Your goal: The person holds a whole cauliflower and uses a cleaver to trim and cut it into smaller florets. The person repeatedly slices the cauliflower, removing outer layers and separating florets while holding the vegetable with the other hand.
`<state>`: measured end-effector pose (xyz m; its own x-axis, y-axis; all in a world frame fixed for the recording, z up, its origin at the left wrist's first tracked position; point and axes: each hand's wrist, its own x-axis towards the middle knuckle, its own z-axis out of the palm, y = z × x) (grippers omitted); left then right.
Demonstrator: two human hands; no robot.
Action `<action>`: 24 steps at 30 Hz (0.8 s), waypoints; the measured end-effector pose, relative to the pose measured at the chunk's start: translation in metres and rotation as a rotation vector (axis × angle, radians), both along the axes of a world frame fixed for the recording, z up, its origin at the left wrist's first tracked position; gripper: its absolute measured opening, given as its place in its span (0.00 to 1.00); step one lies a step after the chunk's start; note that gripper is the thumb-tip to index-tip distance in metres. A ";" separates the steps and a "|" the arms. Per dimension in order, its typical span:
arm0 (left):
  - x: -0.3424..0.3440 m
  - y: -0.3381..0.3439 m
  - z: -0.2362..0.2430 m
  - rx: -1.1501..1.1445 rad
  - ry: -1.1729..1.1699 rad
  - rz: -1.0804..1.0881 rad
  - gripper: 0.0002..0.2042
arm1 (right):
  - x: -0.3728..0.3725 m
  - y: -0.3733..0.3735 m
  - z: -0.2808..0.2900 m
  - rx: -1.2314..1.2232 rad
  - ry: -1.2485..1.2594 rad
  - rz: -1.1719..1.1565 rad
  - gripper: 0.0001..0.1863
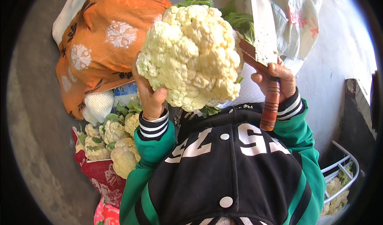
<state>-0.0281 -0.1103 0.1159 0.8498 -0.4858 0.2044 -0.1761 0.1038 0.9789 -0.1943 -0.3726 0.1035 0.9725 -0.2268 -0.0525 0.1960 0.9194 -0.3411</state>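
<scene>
Near the upper centre of my head view, I have one large cream-coloured cauliflower (191, 57), held in front of the wearer's black jacket (199, 185) with green sleeves. Its bumpy floret side faces me, and green leaves (241, 23) show behind its upper right edge. The left hand (151, 99) grasps its lower left side, thumb toward me, the other fingers mostly hidden. At the cauliflower's right, the right hand (283, 79) has its fingers clasped on a knife (270, 109), the reddish-brown turned handle pointing down. The broad blade seems to rise beside the cauliflower, though glare blurs its outline for me. At upper left I see an orange patterned cloth (115, 37); below it, smaller cauliflowers (115, 133) by a dark red cloth (105, 181). A pale plastic bag (297, 21) lies at upper right, and a light wire basket (356, 168) with more cauliflower at lower right.
</scene>
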 end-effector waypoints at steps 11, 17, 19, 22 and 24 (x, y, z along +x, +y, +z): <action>-0.018 -0.049 -0.041 -0.128 0.327 -0.212 0.44 | -0.072 -0.010 -0.002 -0.172 0.185 -0.183 0.34; -0.029 -0.045 -0.052 0.122 0.165 -0.230 0.46 | -0.084 0.007 -0.039 -0.080 0.432 -0.192 0.17; -0.027 -0.045 -0.052 0.154 0.119 -0.260 0.46 | -0.084 0.009 -0.046 -0.011 0.430 -0.175 0.19; -0.020 -0.047 -0.046 0.195 0.159 -0.322 0.46 | -0.084 0.007 -0.050 0.027 0.449 -0.157 0.20; -0.014 -0.050 -0.037 0.207 0.202 -0.358 0.47 | -0.082 0.002 -0.051 0.023 0.390 -0.117 0.20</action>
